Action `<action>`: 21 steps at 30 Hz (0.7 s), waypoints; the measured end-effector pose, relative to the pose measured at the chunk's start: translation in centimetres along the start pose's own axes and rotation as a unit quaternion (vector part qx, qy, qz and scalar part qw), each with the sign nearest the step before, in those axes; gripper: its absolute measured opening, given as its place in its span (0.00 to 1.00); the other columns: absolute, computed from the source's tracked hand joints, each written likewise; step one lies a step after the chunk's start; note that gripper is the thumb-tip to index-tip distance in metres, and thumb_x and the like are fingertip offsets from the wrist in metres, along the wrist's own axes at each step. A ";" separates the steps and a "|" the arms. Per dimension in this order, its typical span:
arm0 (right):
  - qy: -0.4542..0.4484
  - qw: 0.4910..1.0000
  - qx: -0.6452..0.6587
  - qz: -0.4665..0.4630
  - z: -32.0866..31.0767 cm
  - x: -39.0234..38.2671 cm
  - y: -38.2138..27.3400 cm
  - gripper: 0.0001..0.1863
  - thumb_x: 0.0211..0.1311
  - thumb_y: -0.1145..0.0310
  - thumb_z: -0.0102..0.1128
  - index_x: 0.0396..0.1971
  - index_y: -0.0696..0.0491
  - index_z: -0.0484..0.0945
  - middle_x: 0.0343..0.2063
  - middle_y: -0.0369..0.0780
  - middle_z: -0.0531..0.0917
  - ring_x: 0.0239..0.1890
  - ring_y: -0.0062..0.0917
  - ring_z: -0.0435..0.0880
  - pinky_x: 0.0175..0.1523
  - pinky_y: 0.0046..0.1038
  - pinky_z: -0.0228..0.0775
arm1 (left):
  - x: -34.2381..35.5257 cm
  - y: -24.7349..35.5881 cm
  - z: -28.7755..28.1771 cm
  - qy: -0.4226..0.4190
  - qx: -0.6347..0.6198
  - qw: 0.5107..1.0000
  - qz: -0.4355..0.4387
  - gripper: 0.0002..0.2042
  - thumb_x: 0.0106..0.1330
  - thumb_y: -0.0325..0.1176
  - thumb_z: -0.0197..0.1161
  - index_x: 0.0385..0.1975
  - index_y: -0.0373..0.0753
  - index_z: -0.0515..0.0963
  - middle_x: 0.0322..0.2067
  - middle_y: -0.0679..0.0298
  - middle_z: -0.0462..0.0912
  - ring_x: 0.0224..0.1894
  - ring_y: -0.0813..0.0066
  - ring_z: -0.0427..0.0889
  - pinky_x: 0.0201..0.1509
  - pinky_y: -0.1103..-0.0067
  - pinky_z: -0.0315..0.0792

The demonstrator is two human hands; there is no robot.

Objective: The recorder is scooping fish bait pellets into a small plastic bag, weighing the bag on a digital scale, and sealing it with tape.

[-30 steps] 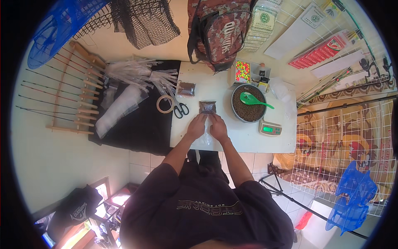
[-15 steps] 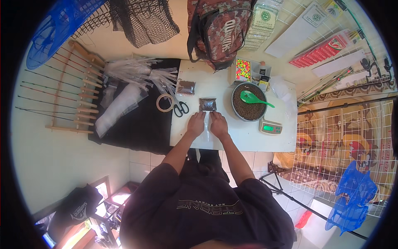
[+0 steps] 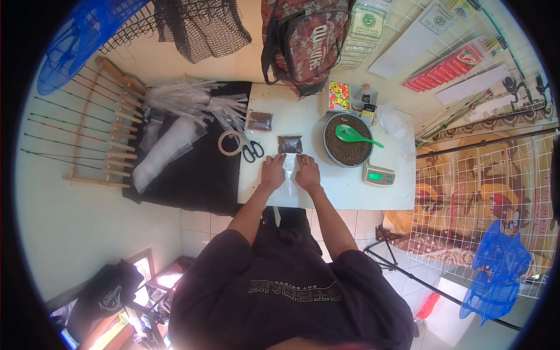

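Observation:
A small clear plastic bag point(image 3: 290, 144) lies flat on the white table in front of me, its far end filled with dark brown pellets. Its unfilled clear part stretches toward me between my hands. My left hand point(image 3: 273, 172) grips the bag's left edge just below the filled part, fingers curled. On the opposite edge my right hand point(image 3: 307, 174) does the same. Farther off to the left lies a second filled bag point(image 3: 259, 121). To the right stands a grey bowl point(image 3: 327, 153) of brown pellets, with a green spoon point(image 3: 350, 134) resting on them.
Scissors point(image 3: 252, 152) and a tape roll point(image 3: 230, 143) lie left of my hands. Beyond them, plastic bags point(image 3: 169, 146) cover part of a black cloth point(image 3: 216, 181). A digital scale point(image 3: 378, 175) sits near the bowl. Behind it stands a box of colourful beads point(image 3: 339, 96); a camouflage backpack point(image 3: 306, 46) hangs above.
My hands keep their hold on the bag's edges, and its clear part looks more spread out between them. The whole view has shifted slightly.

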State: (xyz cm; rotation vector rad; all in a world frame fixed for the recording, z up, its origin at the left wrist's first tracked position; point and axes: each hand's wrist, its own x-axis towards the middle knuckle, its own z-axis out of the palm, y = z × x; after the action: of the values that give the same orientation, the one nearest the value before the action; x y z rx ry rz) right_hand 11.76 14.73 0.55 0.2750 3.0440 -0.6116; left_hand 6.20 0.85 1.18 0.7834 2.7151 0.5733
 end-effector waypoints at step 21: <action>0.019 0.985 0.028 -0.169 -0.1 -4.3 3.6 0.17 0.51 0.75 0.53 0.43 0.50 0.78 0.50 0.34 0.77 0.54 0.31 0.71 0.57 0.32 0.64 | -3.3 -5.0 -1.0 -0.070 -0.045 0.972 0.220 0.24 0.49 0.18 0.52 0.49 0.43 0.74 0.52 0.68 0.74 0.53 0.63 0.66 0.59 0.74 0.62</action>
State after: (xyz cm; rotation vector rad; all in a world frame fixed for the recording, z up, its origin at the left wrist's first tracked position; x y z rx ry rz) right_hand 16.64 17.29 -0.50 -0.2404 3.1370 -0.7146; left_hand 6.35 -5.19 0.29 1.3580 2.3744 0.6953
